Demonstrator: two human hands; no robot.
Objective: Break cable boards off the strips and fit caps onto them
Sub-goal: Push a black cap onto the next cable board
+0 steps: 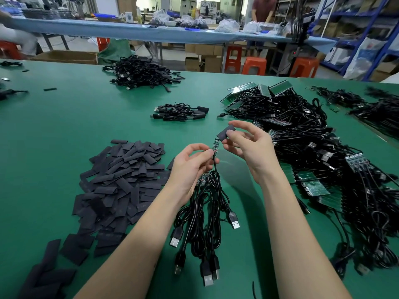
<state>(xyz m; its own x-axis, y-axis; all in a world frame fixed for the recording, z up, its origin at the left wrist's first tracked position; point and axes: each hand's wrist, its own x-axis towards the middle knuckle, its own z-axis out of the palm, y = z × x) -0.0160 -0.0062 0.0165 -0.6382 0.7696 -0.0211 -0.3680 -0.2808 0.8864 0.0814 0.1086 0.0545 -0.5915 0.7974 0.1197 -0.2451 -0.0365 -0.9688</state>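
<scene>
The wide green matte surface (64, 126) carries everything, and I take the small green cable board (215, 145) in the middle as the landmark. To the right of the board, and stretching far behind it, lies the biggest thing, a large tangled heap of black cables with green board strips (313, 147) still joined to them. To the left of the board and nearer to the person is a broad pile of flat dark grey caps (121, 180), many lying one over another. Far behind the board to the left there is a heap of finished black cables (142, 72), and a smaller bundle of black cables (179, 113) lies just behind the board. Directly below the board hangs a bunch of black cables with USB plugs (205, 234), resting on the surface between the two forearms. The left hand (190, 167) pinches the lower end of the board, where the wire joins it, with curled fingers. The right hand (248, 145) holds one dark grey flat cap (225, 132) between thumb and fingers, its lower edge touching the upper end of the board.
</scene>
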